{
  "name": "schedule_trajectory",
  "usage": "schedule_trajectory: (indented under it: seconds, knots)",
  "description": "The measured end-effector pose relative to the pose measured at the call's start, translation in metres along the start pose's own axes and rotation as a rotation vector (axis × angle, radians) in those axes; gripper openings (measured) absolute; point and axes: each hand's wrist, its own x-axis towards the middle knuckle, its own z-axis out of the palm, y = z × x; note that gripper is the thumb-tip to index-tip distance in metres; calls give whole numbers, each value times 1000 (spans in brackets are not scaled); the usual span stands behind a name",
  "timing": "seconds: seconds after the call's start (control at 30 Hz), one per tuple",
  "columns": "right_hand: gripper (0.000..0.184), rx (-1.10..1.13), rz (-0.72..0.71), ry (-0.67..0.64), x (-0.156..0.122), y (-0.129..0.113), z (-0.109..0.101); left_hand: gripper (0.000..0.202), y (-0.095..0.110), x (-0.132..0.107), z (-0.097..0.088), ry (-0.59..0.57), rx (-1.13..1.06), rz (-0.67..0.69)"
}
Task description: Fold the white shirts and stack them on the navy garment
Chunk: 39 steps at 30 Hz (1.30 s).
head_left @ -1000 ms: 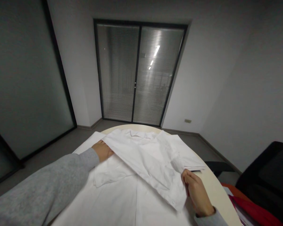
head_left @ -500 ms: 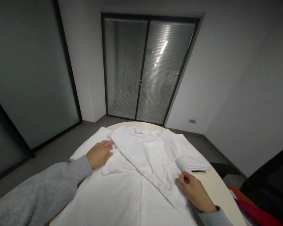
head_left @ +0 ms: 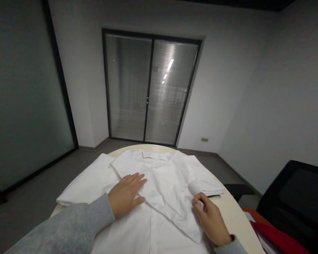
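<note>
Across the round table (head_left: pixel 238 224) lay a white shirt (head_left: pixel 159 180), its collar (head_left: pixel 155 155) at the far edge and its body running toward the near side. One folded part (head_left: pixel 172 208), perhaps a sleeve, crossed it on a slant, its long axis going from far left to near right. That near right end lay just left of the right hand (head_left: pixel 212 217), the nearer of the two to it; the left hand (head_left: pixel 125 195) was over the left edge of the fold, near its middle. Palm down, the left hand reached in from the near left with its fingers spread and nothing gripped. The right hand came from the near right, fingers curled and thumb close to the forefinger beside the cloth; whether any fabric was pinched between them, I could not tell.
</note>
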Motion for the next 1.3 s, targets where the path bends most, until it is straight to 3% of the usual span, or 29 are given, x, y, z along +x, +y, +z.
schedule_trajectory:
  seconds: [0.07, 0.17, 0.3, 0.67, 1.07, 1.3]
  knots:
    - [19, 21, -50, 59, -1, -4, -1, 66, 5, 3, 23, -39, -29, 2]
    - [18, 77, -114, 131, -2, -8, -2, 62, 3, 3, 56, -4, -18, -49]
    - [21, 116, -173, 210, -2, -10, -2, 62, -5, 1, 77, 72, -2, -67]
    - [11, -149, -125, 58, 1, 15, 5, 59, -8, 2, 80, 75, 8, -66]
    - [10, -167, -114, 35, 1, 16, 6, 58, -16, 1, 85, 71, -20, -35]
    - [14, -93, -39, 0, 1, 18, 6, 57, -18, 1, 83, 57, -24, -34]
